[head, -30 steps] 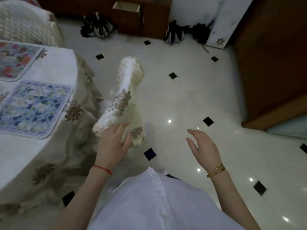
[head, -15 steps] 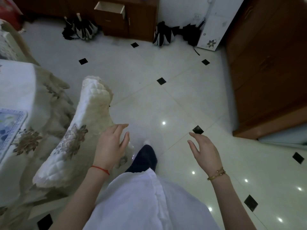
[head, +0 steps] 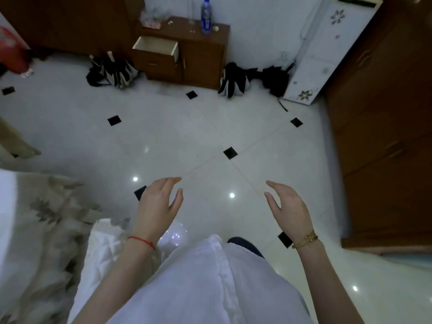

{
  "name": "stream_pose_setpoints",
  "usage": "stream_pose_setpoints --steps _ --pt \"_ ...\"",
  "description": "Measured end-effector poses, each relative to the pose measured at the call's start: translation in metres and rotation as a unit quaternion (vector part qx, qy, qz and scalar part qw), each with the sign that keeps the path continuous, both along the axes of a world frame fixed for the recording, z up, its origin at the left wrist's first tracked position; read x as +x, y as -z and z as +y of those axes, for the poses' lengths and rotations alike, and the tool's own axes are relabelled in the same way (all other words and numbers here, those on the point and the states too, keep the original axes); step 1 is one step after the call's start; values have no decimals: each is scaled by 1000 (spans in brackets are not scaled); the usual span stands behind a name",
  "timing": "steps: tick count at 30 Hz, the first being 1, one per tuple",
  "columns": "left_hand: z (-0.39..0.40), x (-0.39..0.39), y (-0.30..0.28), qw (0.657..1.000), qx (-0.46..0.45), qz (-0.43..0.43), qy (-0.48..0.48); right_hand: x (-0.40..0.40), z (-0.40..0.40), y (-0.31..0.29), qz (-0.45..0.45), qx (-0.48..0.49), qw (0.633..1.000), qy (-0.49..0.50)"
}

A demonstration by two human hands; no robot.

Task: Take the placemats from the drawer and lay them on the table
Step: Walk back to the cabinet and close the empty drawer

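The drawer (head: 155, 46) stands pulled open in a small brown cabinet (head: 201, 59) against the far wall; its inside looks pale and I see nothing in it from here. My left hand (head: 159, 204) and my right hand (head: 288, 206) hang in front of me over the tiled floor, fingers relaxed, holding nothing. The table's cloth (head: 44, 213) with its floral print shows at the lower left edge. No placemat is in view. A white quilted chair cover (head: 102, 242) sits beside my left forearm.
Folded dark umbrellas (head: 112, 71) lie left of the cabinet, and more (head: 233, 80) to its right. A blue bottle (head: 206, 16) stands on the cabinet top. A white panel (head: 322, 54) leans on the wall. A brown wardrobe (head: 385, 113) fills the right side.
My view has swung right, away from the table and its placemats, toward the cabinet. My left hand has come off the quilted chair cover. Both hands stay empty.
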State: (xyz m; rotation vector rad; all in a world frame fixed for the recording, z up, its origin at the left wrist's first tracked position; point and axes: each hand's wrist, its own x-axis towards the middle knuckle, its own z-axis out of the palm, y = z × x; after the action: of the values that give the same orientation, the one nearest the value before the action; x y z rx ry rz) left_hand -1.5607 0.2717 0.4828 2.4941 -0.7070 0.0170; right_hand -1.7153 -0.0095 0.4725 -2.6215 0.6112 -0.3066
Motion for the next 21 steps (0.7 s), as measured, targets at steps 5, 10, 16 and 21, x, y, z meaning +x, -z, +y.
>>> stream_pose_setpoints --steps 5,10,16,21 --pt "-21 86 7 999 12 19 -38 101 -29 9 12 13 999 -39" --pt "-38 181 27 996 16 32 -84 216 -60 28 32 15 996 -81" --pt "-56 321 23 988 16 33 -153 399 -98 25 26 29 992 -117" --pt "-66 434 4 982 17 18 -190 560 -116 3 1 0 985 -170"
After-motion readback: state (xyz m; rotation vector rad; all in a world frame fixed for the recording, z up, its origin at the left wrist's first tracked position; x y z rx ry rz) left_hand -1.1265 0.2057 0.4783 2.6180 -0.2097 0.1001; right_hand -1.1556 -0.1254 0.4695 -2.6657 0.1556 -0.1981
